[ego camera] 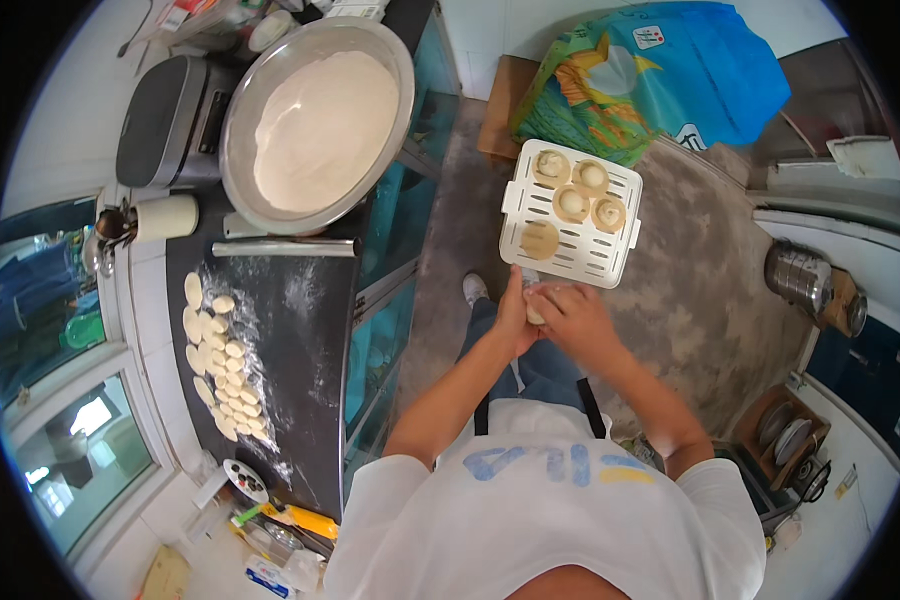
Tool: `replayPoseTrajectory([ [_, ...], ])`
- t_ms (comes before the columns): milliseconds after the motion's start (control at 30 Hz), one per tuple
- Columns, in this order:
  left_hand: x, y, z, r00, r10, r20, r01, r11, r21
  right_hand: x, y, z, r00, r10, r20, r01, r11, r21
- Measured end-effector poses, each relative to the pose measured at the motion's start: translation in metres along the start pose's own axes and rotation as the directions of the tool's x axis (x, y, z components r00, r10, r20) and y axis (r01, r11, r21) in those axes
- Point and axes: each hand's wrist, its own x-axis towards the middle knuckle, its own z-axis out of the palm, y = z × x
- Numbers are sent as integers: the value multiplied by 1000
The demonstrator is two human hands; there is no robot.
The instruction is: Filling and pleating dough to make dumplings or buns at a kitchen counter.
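Note:
My left hand (516, 321) cups a small pale piece of dough (534, 313) in front of my body. The fingers of my right hand (574, 319) close over its top, so most of the dough is hidden. Just beyond both hands is a white slotted plastic tray (566, 271). Several round liners lie on it, four-fold in a cluster toward the far side, each under a small shaped dough bun (571, 202). Nearest my left hand, one bare round liner (540, 240) rests on the tray's left corner.
On the dark counter (300, 360) at left lie floured dough pieces (229, 375), a metal rolling rod (285, 247) and a large metal bowl of flour (330, 127). A blue printed bag (705, 75) stands beyond the tray. Metal pots (799, 277) are at far right.

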Motion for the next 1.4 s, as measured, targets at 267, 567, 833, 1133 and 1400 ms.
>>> replayPoseTrajectory([
  [267, 17, -20, -53, 973, 66, -222, -34, 988, 148, -9, 62, 51, 920, 384, -81, -353, 900, 257],
  [567, 10, -12, -76, 945, 178, -274, -135, 976, 170, 32, 100, 106, 875, 483, -44, -479, 874, 77],
  [833, 6, -13, -77, 943, 192, -273, -154, 976, 154, 39, 104, 126, 879, 468, -86, -461, 882, 96],
  [1133, 5, -12, -79, 929, 218, -298, -182, 973, 143, 90, 119, 123, 823, 522, -222, -504, 853, 139],
  [1400, 5, -13, -80, 927, 211, -312, -175, 975, 139, 99, 126, 130, 783, 578, -228, -528, 813, 246],
])
